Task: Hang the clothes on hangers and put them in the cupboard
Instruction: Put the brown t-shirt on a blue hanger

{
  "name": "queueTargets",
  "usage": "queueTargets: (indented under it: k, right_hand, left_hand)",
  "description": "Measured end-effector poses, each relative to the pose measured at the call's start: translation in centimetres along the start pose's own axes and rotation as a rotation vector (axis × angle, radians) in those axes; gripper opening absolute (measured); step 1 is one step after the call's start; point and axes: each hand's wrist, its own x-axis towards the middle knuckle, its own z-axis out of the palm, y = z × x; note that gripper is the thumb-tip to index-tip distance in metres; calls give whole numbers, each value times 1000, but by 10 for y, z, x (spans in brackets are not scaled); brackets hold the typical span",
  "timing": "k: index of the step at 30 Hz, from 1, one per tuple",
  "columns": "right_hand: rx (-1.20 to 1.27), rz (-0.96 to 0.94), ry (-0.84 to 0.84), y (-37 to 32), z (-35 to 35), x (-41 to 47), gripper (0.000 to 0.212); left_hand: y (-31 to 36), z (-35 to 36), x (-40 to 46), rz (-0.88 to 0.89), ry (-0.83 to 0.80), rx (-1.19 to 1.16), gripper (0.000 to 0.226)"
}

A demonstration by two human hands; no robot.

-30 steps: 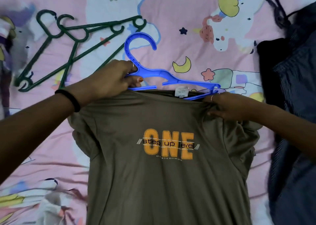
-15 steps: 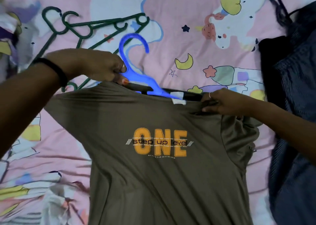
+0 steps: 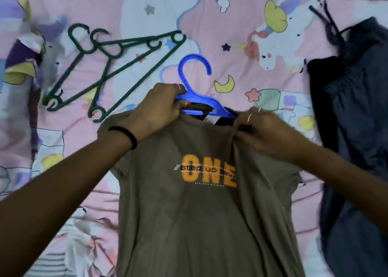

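Observation:
An olive-brown T-shirt [image 3: 195,224] with an orange "ONE" print lies on the bed in the middle of the view. A blue plastic hanger [image 3: 190,81] sticks out of its neck opening, hook pointing up; its arms are mostly hidden inside the shirt. My left hand [image 3: 156,110] grips the hanger's left shoulder together with the collar. My right hand [image 3: 259,127] pinches the shirt fabric at the right side of the collar, pulling it over the hanger's right arm.
Two dark green hangers [image 3: 109,66] lie on the pink cartoon-print bedsheet [image 3: 241,24] at the upper left. Dark blue and black clothes [image 3: 354,129] are piled along the right. Crumpled colourful fabric [image 3: 23,62] sits at the far left.
The shirt's left shoulder has been pulled over the hanger's left arm. My right hand moved inward to the collar and bunches the fabric. The view shifted so everything sits further right.

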Motion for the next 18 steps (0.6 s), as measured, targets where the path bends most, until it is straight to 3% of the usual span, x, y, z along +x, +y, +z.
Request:
queueTargets:
  k: [4,9,15,18]
  right_hand:
    - [-168,-64,-159,-39,6,-40,19]
    - [-358,-59,-77,-69,-16,-95,45]
    - [-310,-161,360,-124,-113,-178,42]
    - [-354,-95,625,-139,-172,-204,37]
  left_hand:
    - [46,-27,-31,85,136,-63,27]
    - [119,-79,-93,201,256,-109,8]
    - [204,-145,-150,295,429,-115,7]
    - [245,-171,-172,383,464,-98,11]
